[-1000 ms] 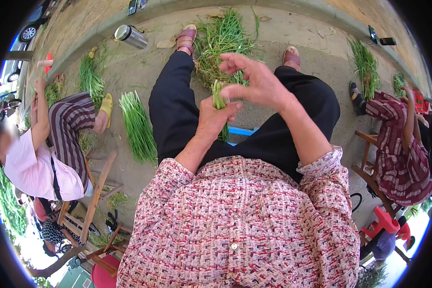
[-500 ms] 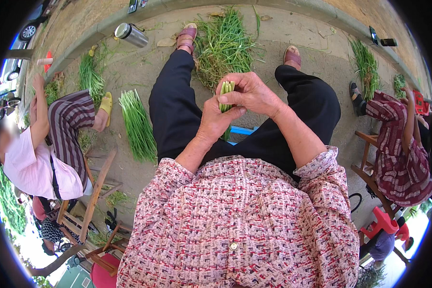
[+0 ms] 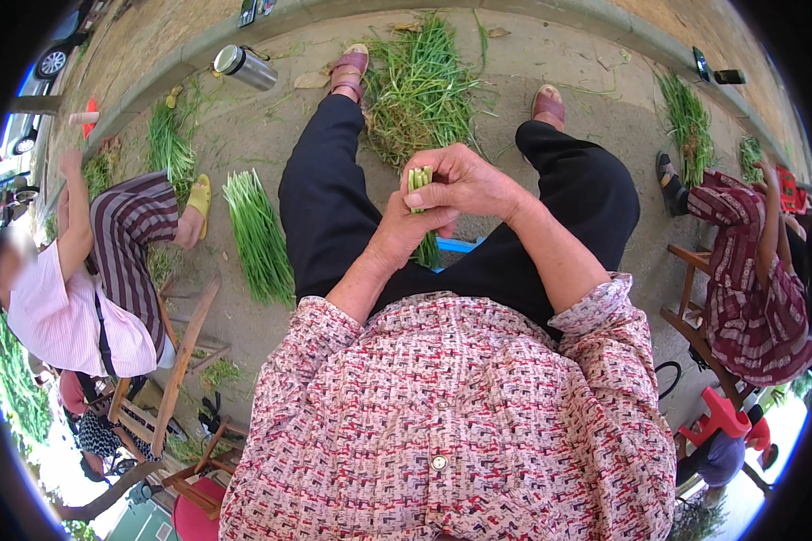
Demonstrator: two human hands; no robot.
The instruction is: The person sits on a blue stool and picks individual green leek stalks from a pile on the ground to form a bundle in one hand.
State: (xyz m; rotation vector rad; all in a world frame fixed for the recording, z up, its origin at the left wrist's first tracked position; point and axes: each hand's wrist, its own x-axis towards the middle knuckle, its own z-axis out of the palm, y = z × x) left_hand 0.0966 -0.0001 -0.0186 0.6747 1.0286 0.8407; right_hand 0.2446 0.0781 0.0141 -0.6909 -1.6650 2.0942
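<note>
A bunch of green stalks (image 3: pixel 420 178) stands between the two hands, above the gap between the dark trousers (image 3: pixel 320 203). The left hand (image 3: pixel 401 227) is wrapped around its lower part; the right hand (image 3: pixel 465 183) closes around the upper part, thumb laid across the stalks just below their pale ends. The hands touch each other. On the pavement (image 3: pixel 505 243), a loose heap of greens (image 3: pixel 424 86) lies beyond the hands, between the sandals and near the kerb (image 3: pixel 334 13) along the far edge; a neater bundle of greens (image 3: pixel 260 239) lies left of the left knee.

Most of the left fingers are hidden behind the bunch and the right hand, and the bunch's middle is covered by the grip. Leaves show below the left hand, their tips hard to make out. A blue object (image 3: pixel 460 245) under the lap is mostly hidden by the trousers, its kind unclear.
</note>
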